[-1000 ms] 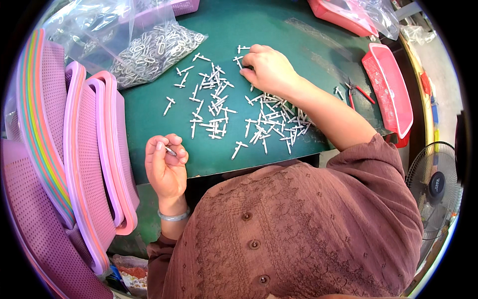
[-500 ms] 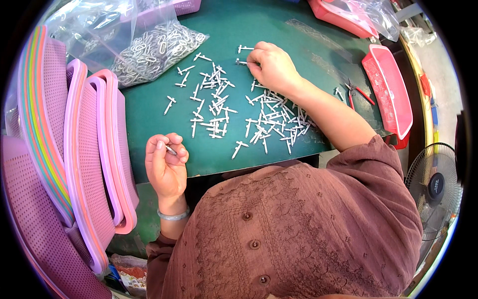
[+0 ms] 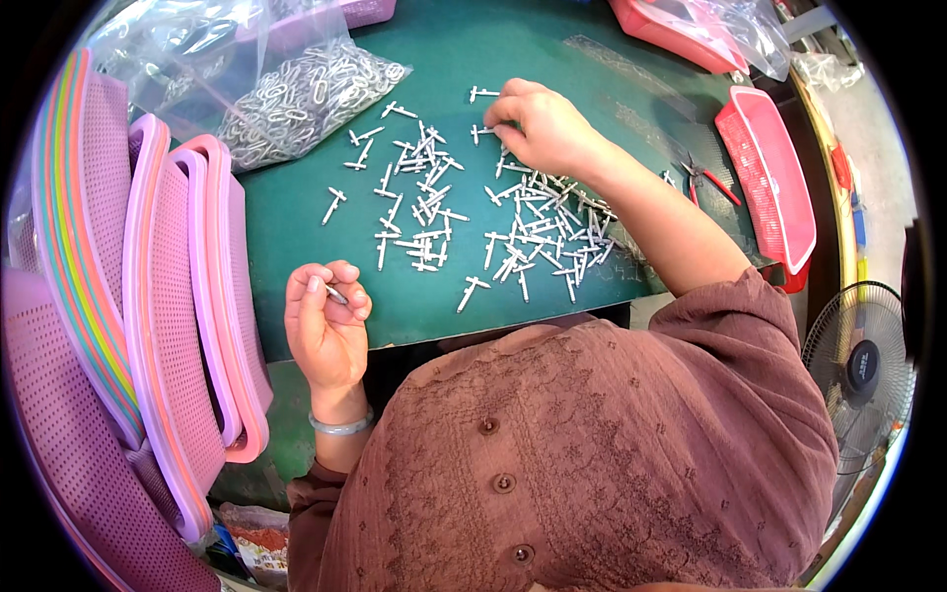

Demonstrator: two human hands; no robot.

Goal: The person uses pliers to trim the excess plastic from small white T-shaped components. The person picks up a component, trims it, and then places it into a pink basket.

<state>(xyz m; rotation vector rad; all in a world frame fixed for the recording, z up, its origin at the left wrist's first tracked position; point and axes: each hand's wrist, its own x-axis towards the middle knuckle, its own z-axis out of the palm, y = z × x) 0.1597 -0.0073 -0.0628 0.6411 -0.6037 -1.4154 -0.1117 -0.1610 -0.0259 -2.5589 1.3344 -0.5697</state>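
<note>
I note the left hand point(image 3: 328, 331) pinching one pin point(image 3: 337, 294) over the near edge of the green table point(image 3: 291, 212), with loose pins point(image 3: 541, 226) heaped beyond; the right hand point(image 3: 541, 128) curls by an outlying pin point(image 3: 481, 132), grip indeterminable. My judgement: take each singly by its stem, fingertips low, neighbours undisturbed. Right fingertips partly hidden; the pinched one's end covered.

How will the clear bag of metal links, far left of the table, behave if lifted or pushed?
The bag will probably flop and sag: its film looks thin and creased. Likely heavy for its size, since many metal-looking links fill its lower part. Pushed, they may shift, as they lie loosely heaped.
</note>
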